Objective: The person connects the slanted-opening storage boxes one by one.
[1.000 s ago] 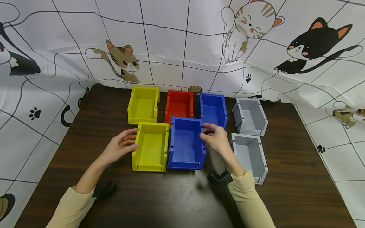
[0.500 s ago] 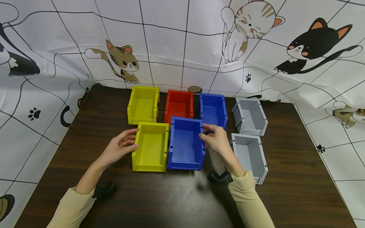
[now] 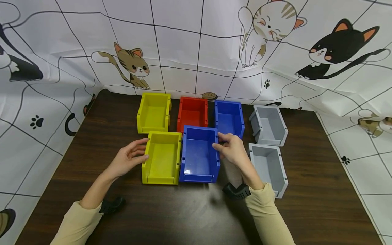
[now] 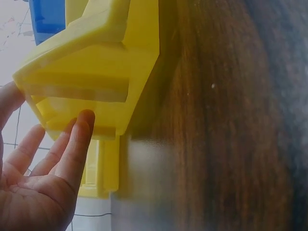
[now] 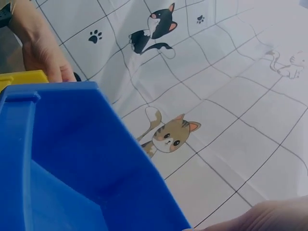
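In the head view my left hand (image 3: 125, 160) touches the left side of the front yellow storage bin (image 3: 162, 156). The left wrist view has its fingers (image 4: 79, 139) fairly straight against that side wall, thumb close to the rim. My right hand (image 3: 234, 149) holds the right wall of the larger blue storage bin (image 3: 200, 153), thumb over the rim. This blue bin stands right beside the front yellow one and overlaps the red bin (image 3: 193, 114) behind. In the right wrist view only an edge of my right hand (image 5: 264, 216) shows, at the bottom right.
Another yellow bin (image 3: 153, 112) and a smaller blue bin (image 3: 229, 117) stand in the back row. Two grey bins (image 3: 269, 124) line up at the right. Behind the dark wooden table (image 3: 318, 177) hangs a white cat-print cloth (image 3: 180, 44).
The larger blue bin has shifted very slightly left and toward the front. My right thumb has slid a little left over its rim. The left hand keeps its place.
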`<state>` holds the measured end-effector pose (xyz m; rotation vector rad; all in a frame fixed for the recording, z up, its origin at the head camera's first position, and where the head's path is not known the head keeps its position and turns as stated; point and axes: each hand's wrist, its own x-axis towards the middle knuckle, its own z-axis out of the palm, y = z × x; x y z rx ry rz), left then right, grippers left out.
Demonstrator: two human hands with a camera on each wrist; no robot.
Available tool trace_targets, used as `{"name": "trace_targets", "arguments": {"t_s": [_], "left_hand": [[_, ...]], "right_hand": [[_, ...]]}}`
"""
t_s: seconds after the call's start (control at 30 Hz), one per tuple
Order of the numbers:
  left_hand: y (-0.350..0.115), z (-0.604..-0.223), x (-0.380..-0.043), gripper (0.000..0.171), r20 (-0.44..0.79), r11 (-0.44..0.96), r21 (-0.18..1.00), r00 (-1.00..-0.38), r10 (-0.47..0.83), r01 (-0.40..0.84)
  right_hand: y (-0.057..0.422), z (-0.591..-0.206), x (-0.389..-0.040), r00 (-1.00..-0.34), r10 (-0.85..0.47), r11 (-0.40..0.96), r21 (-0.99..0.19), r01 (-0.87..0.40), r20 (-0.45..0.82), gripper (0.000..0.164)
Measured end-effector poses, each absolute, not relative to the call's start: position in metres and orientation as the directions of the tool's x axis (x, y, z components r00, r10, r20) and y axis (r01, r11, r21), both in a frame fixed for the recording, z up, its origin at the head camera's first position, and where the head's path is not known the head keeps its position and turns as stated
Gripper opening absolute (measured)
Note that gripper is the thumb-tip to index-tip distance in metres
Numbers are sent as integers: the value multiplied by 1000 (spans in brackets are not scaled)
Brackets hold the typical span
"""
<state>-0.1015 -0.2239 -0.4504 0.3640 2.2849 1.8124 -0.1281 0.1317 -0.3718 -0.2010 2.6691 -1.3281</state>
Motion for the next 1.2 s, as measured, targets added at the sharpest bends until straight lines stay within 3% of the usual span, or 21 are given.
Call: {"name": "trace_targets", "arguments": {"t_s": [0.67, 0.77, 0.97, 1.2], "left_hand": [[-223, -452, -100, 59, -29, 218, 975, -953, 301, 39], [-224, -452, -99, 59, -26, 218, 975, -954, 300, 42], [-224, -452, -98, 59, -13, 232, 971, -950, 311, 63], [-224, -450, -100, 59, -26, 252, 966, -949, 313, 56]], "right_hand": [[133, -381, -127, -984, -152, 546, -838, -7, -91, 52], [134, -384, -128, -981, -157, 470, -882, 27, -114, 53], [136, -388, -133, -961, -194, 175, -971, 162, -196, 53], [135, -389, -132, -961, -150, 140, -968, 210, -231, 55]]}}
